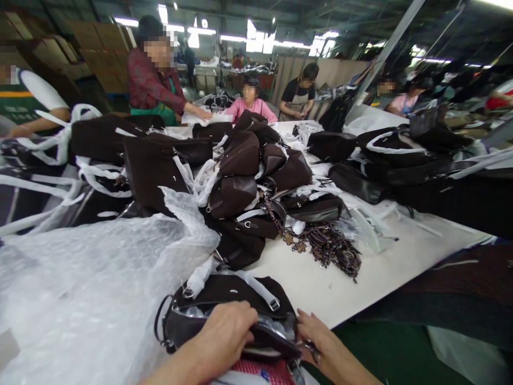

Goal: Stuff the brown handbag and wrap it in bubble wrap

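At the near edge of the tabletop a dark brown handbag lies on its side with its mouth turned toward the person, and both hands are at that opening. The left hand comes in from below, palm down, fingers curled over the bag's upper lip and pressing it flat; its grip is closed on the rim. The right hand reaches in from the lower right, wrist low, with fingertips pinched at the corner of the opening, seemingly on a small metal piece that may be a zip pull, though it is too small to be sure. Crinkled clear stuffing shows inside the mouth, so the step in hand looks like closing or tidying a stuffed bag. A fair judgement is that the next move calls for the left hand to keep the rim steady while the right works along the opening without catching the stuffing. A strap wrapped in white lies across the bag's top. Just left lies a big sheet of bubble wrap; beyond, a heap of brown bags and a bundle of chains. Other workers stand at the far side.
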### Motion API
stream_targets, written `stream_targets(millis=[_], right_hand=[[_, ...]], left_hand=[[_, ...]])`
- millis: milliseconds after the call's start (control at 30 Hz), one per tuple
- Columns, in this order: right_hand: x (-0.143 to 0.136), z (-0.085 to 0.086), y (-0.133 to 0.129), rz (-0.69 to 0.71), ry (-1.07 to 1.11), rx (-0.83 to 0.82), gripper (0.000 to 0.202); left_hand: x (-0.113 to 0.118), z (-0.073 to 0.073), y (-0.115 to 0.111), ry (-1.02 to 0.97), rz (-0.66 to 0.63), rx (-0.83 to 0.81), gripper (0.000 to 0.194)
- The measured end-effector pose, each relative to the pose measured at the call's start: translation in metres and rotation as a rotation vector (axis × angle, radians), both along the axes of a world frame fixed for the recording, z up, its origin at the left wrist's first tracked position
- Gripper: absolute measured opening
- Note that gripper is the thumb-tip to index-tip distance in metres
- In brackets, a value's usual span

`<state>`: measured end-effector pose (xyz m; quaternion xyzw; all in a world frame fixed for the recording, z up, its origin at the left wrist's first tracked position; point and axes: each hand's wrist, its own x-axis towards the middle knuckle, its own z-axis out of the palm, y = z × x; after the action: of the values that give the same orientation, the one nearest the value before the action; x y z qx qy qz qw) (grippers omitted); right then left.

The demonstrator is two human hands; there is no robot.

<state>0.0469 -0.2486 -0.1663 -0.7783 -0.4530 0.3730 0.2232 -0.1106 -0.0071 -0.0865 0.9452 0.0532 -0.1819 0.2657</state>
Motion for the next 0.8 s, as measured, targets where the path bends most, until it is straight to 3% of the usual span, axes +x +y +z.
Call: stream_targets(millis=[133,200,367,500,667,800], right_hand=[[0.023,0.052,0.005,0.011,0.131,-0.157,0.021],[0.026,0.069,0.010,0.002,0.180,-0.171,0.018],[0.026,0.088,0.015,-0.025,0.408,-0.265,0.023],[0.033,0.101,0.018,0.041,0.246,-0.266,0.013],[0.040,0.103,0.023,0.088,0.060,-0.298,0.014],[0.048,0.075,0.010,0.036,-0.033,-0.259,0.023]], left_hand=[[0.008,0.000,0.009,-0.047,0.046,0.027,0.009],[0.011,-0.002,0.009,-0.027,0.042,0.057,0.009],[0.013,-0.007,0.006,-0.064,0.127,0.114,0.018],[0.012,-0.001,0.006,-0.048,0.095,0.034,0.015],[0.013,0.005,0.007,-0.015,0.095,0.045,0.017],[0.008,0.006,0.010,-0.139,0.081,-0.083,0.013]])
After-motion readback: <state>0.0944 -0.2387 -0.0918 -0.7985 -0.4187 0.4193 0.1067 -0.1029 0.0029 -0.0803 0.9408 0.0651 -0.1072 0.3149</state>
